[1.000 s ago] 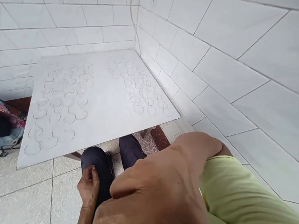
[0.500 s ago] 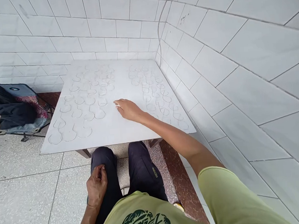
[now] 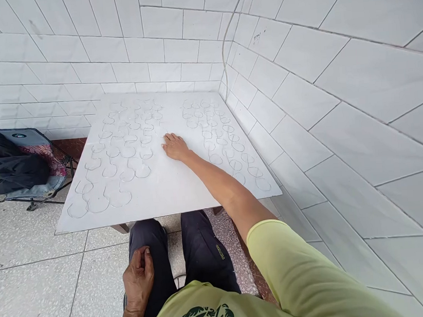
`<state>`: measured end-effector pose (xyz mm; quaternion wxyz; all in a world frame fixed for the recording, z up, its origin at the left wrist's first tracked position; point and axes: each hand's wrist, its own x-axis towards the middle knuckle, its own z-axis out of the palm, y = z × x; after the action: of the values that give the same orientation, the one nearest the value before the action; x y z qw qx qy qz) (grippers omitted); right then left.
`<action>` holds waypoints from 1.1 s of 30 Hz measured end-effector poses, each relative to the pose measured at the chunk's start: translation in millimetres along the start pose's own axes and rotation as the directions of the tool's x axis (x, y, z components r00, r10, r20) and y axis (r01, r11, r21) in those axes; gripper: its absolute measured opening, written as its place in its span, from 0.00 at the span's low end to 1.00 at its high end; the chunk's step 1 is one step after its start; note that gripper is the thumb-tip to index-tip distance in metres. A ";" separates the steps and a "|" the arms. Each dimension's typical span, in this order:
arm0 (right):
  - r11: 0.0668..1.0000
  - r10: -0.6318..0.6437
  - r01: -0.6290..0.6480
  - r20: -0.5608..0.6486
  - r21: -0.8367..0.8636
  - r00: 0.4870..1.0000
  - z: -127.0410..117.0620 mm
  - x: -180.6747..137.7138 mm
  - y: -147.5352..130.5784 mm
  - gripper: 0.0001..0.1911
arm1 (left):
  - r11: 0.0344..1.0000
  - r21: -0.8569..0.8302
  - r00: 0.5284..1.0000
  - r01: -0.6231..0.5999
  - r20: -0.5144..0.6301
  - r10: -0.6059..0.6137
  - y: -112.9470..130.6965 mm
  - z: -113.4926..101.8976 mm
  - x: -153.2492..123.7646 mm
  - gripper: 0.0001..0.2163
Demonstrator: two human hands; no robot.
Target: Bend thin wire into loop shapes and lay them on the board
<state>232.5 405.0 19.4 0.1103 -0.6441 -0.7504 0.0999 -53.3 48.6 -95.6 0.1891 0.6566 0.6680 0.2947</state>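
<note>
A low white board table (image 3: pixel 184 190) stands in a tiled corner, covered with several thin wire loops (image 3: pixel 116 156) laid in two groups. My right hand (image 3: pixel 174 146) reaches out over the middle of the board, between the left group and the right group of loops (image 3: pixel 228 142), fingers bent down onto the surface; whether it grips a loop is hidden. My left hand (image 3: pixel 138 280) rests on my left knee, fingers curled with thumb against them, pinching something too small to make out.
White tiled walls close the far and right sides of the table. A folding chair with dark clothes and a bag (image 3: pixel 17 161) stands at the left on the speckled floor. A thin cable (image 3: pixel 227 25) hangs down the corner.
My right hand swept away from in front of the camera to the middle of the board, then moved slightly farther along it. The view tilted up a little. My left hand stayed on the knee.
</note>
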 end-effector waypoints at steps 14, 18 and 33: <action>0.999 -0.046 0.046 0.009 0.001 0.999 8.8 -126.0 -9.4 0.34 | 1.000 0.001 1.000 -0.016 0.012 0.016 7.5 -0.2 3.0 0.12; 0.984 -0.178 0.177 -0.044 -0.015 0.983 15.2 -162.8 -12.1 0.33 | 1.000 0.008 1.000 -0.011 0.010 0.011 7.7 -1.3 1.6 0.12; 0.863 -0.506 0.505 -0.038 -0.023 0.862 5.1 -227.5 5.4 0.26 | 0.999 0.023 0.999 -0.033 -0.017 0.033 7.1 0.9 -2.9 0.11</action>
<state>269.3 180.9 4.6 0.1446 -0.4277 -0.8909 0.0494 -47.1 45.6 -92.1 0.1710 0.6671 0.6620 0.2956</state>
